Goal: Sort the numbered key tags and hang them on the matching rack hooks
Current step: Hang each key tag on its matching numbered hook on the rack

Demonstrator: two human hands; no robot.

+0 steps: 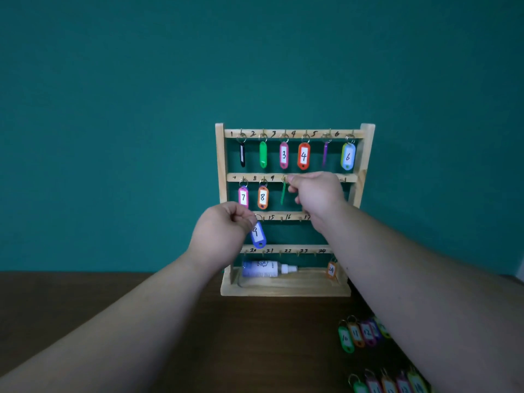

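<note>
A wooden key rack (pixel 220 154) stands on the table against the teal wall, its hooks numbered. The top row carries several coloured tags, among them tag 3 (pixel 283 155), tag 4 (pixel 303 156) and tag 6 (pixel 348 156). Tags 7 (pixel 243 197) and 8 (pixel 262 197) hang on the second row. My right hand (pixel 317 194) pinches the ring of a green tag (pixel 282 194) seen edge-on at the hook marked 9. My left hand (pixel 224 231) pinches the ring of the blue tag 9 (pixel 258 235) in front of the third row.
A white bottle (pixel 266 269) lies in the rack's bottom tray, and an orange tag 24 (pixel 331 269) hangs beside it. Loose tags lie on the dark table at the right: one row (pixel 358 334) starting with green 10, another row (pixel 388 384) at the lower edge.
</note>
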